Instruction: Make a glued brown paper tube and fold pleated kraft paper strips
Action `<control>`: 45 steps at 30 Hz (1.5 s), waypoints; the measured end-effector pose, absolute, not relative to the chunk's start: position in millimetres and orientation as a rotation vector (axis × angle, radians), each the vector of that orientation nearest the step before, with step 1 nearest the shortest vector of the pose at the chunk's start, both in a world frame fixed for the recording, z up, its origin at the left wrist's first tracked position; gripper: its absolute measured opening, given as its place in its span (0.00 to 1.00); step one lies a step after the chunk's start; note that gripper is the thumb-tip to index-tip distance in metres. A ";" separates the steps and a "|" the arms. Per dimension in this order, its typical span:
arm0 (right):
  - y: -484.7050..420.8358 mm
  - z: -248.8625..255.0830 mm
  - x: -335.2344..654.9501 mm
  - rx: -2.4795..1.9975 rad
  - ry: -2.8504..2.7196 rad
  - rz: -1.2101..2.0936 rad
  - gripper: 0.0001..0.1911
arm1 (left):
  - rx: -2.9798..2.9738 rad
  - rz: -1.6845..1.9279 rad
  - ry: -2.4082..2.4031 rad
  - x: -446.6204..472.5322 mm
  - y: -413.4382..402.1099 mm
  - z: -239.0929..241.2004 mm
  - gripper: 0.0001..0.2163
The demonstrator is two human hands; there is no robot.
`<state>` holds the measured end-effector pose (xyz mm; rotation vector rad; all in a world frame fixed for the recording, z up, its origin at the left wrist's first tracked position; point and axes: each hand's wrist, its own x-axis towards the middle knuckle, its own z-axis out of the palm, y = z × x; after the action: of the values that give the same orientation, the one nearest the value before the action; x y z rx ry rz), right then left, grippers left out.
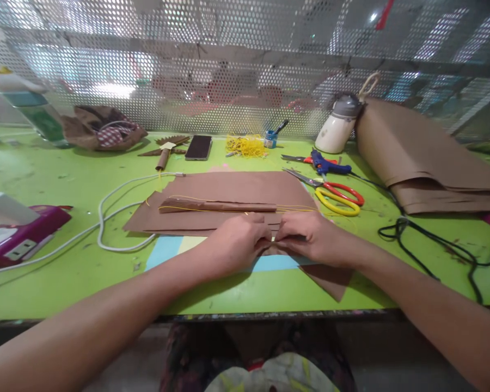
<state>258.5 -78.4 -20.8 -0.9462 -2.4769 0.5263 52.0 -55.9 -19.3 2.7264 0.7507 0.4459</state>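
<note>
My left hand and my right hand meet at the near edge of a brown paper sheet on the green table. Both have their fingers curled and pinched on a small brown paper piece that lies over the sheet's front edge. A rolled brown paper stick with thin yellow strands lies across the sheet just beyond my hands. A light blue sheet shows under the brown paper.
Red and yellow scissors, a blue glue gun, a phone, yellow strands, a white cable, a black cord, a folded brown paper stack, a white bottle, a pink device.
</note>
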 end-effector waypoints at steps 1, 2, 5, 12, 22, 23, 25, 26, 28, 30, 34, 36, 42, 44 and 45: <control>-78.8 -21.4 257.9 -0.939 -2.480 0.511 0.06 | 2.723 0.446 0.748 52.1 -55.9 -19.0 0.08; -79.1 -22.0 257.4 -0.933 -2.484 0.490 0.07 | 2.720 0.446 0.747 52.2 -55.8 -18.7 0.09; -80.3 -23.0 256.3 -0.908 -2.520 0.402 0.08 | 2.724 0.447 0.734 51.4 -55.5 -18.5 0.09; -83.8 -19.3 256.8 -0.884 -2.597 0.290 0.10 | 2.732 0.401 0.708 48.6 -54.0 -19.6 0.09; -87.9 -17.6 263.8 -0.987 -2.703 0.332 0.10 | 2.729 0.250 0.667 44.7 -52.6 -10.4 0.07; -88.7 -16.8 264.2 -1.010 -2.706 0.327 0.10 | 2.732 0.238 0.669 44.2 -52.4 -9.6 0.07; -90.1 -15.2 264.9 -1.046 -2.710 0.304 0.09 | 2.736 0.214 0.680 43.3 -52.1 -7.4 0.08; -90.4 -14.7 265.4 -1.053 -2.712 0.295 0.09 | 2.735 0.206 0.682 42.8 -51.8 -6.2 0.08; -90.5 -13.9 266.9 -1.053 -2.715 0.298 0.09 | 2.723 0.198 0.684 41.4 -51.1 -3.5 0.08; -90.0 -13.0 268.9 -1.047 -2.714 0.321 0.09 | 2.701 0.189 0.680 39.3 -50.3 -1.1 0.09; -89.4 -10.3 271.0 -1.051 -2.717 0.356 0.11 | 2.688 0.152 0.663 34.4 -49.2 1.6 0.11; -89.4 -9.8 269.3 -1.057 -2.717 0.350 0.09 | 2.706 0.144 0.656 33.5 -49.5 1.8 0.12; -90.2 -17.1 253.8 -1.135 -2.659 0.140 0.11 | 2.878 0.250 0.667 41.7 -52.8 -7.8 0.05; -90.2 -20.2 250.4 -1.107 -2.664 0.120 0.11 | 2.921 0.319 0.677 44.7 -53.5 -12.4 0.04; -89.9 -21.5 249.9 -1.084 -2.671 0.118 0.10 | 2.929 0.335 0.676 45.4 -53.7 -13.8 0.04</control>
<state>249.9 -89.9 -21.5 -1.0837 -2.6710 0.1184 45.4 -53.7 -13.8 2.9290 0.6763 0.3349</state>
